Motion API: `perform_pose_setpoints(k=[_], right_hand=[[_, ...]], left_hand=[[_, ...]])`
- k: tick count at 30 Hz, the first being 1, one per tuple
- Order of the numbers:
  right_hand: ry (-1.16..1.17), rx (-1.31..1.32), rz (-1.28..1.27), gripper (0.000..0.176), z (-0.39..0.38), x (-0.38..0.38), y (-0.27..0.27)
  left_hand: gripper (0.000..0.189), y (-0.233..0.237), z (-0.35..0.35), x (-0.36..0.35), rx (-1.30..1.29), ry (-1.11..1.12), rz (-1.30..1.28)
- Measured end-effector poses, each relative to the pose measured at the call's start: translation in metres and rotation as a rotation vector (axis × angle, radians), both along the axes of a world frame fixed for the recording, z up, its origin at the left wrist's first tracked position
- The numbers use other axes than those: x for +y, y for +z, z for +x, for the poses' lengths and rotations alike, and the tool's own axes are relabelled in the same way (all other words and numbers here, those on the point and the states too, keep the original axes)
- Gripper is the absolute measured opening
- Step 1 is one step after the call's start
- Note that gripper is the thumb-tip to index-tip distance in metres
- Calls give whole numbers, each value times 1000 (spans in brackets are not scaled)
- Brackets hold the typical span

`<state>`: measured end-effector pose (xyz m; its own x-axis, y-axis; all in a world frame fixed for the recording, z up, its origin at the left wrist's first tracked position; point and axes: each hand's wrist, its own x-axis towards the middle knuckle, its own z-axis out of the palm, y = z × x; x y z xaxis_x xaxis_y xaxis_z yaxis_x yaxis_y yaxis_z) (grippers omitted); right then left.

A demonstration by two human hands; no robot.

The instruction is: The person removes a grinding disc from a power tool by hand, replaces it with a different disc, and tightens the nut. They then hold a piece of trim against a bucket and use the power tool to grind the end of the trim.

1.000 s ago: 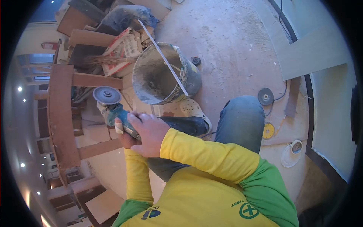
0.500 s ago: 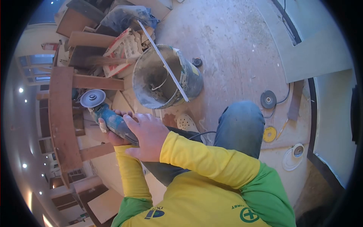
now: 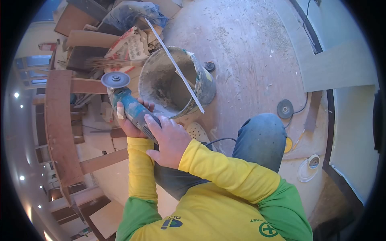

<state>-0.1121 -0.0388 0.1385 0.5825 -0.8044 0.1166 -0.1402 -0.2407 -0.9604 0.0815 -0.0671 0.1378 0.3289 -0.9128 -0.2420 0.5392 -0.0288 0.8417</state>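
A teal and dark angle grinder (image 3: 134,107) lies across my two hands, its round disc (image 3: 115,80) pointing to the upper left. My left hand (image 3: 129,126) wraps round the tool's body from below, with white tape on the thumb. My right hand (image 3: 173,140) is closed over the grinder's rear end from the other side. A cord (image 3: 220,139) shows past my right wrist, partly hidden by my arm. Just beyond the grinder stands a grimy bucket (image 3: 207,86), with a thin white strip (image 3: 173,63) lying across its rim.
Wooden boards (image 3: 62,128) form a frame at the left. Scrap boards, a torn bag (image 3: 130,46) and a twig broom (image 3: 114,63) are piled at the upper left. On the dusty floor at right lie a dark disc (image 3: 285,109) and a yellow disc (image 3: 288,144).
The grinder has shifted right and away from me, its disc now nearer the bucket. My right hand has slid towards the tool's rear, and its fingers are curled more closely over it.
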Motion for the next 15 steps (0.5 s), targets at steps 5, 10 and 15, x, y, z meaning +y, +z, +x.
perform_pose_setpoints(k=[5, 10, 15], right_hand=[[-102, 7, -17, 94, 10, -7, -9], [-167, 40, -11, 95, 19, -18, -19], [-207, 125, 89, 96, 26, -48, -25]], left_hand=[[56, -1, -1, -30, 33, -17, 72], [59, -22, 7, -47, 137, -103, 102], [56, -43, 9, -60, 221, -144, 107]])
